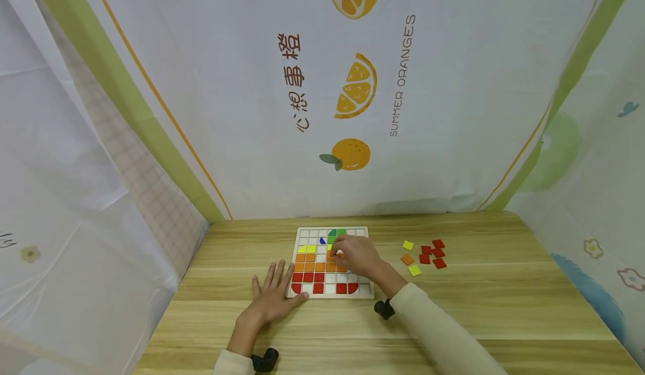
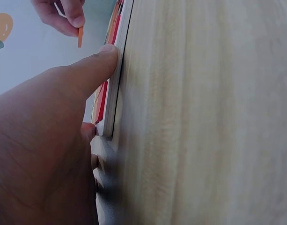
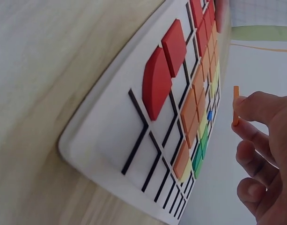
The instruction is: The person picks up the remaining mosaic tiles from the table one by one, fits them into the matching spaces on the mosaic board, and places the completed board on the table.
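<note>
A white grid board [image 1: 371, 288] lies flat on the wooden table, its cells partly filled with red, orange, yellow and green tiles and a small blue curved piece [image 1: 322, 241]. My left hand [image 1: 272, 302] rests at the board's near left corner with fingers spread, the thumb touching the front edge in the left wrist view. Over the middle of the board, my right hand [image 1: 359, 256] pinches a thin orange tile [image 3: 236, 104] between thumb and index finger. The right wrist view shows that tile held on edge, above the grid. Part of the far cells is hidden behind the right hand.
Right of the board lie several loose red tiles [image 1: 425, 259], two yellow tiles [image 1: 414, 270] and one orange tile [image 1: 407, 259]. A white curtain [image 1: 428, 179] printed with oranges hangs behind the table's far edge. Each wrist carries a black camera [image 1: 384, 309].
</note>
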A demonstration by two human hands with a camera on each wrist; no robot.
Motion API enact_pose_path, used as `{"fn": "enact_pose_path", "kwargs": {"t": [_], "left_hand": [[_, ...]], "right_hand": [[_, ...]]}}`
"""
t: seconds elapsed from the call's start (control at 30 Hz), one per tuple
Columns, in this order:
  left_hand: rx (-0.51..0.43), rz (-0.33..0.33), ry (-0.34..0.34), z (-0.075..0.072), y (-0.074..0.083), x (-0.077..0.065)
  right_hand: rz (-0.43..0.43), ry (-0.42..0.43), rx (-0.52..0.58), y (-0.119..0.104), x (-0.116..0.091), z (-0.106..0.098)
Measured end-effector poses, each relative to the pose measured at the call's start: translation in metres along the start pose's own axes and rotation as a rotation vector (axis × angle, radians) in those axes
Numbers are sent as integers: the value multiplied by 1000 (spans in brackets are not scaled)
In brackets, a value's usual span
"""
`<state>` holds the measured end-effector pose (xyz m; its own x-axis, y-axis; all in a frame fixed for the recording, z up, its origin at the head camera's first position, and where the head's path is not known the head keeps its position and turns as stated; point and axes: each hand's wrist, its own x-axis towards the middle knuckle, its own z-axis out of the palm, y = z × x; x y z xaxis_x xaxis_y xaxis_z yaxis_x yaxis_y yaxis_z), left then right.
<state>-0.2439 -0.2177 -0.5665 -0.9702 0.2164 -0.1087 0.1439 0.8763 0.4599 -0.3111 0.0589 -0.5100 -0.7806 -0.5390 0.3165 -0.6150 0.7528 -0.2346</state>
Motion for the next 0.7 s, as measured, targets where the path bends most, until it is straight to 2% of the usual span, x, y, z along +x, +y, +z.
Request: {"fn": "enact_pose_path", "kwargs": {"t": [0.2,0.7], "left_hand": [[14,5,2,0,0,0],[12,5,8,0,1,0]], "right_hand": [[-25,-2,5,-3,6,7],[22,-60,6,-14,18,26]]}}
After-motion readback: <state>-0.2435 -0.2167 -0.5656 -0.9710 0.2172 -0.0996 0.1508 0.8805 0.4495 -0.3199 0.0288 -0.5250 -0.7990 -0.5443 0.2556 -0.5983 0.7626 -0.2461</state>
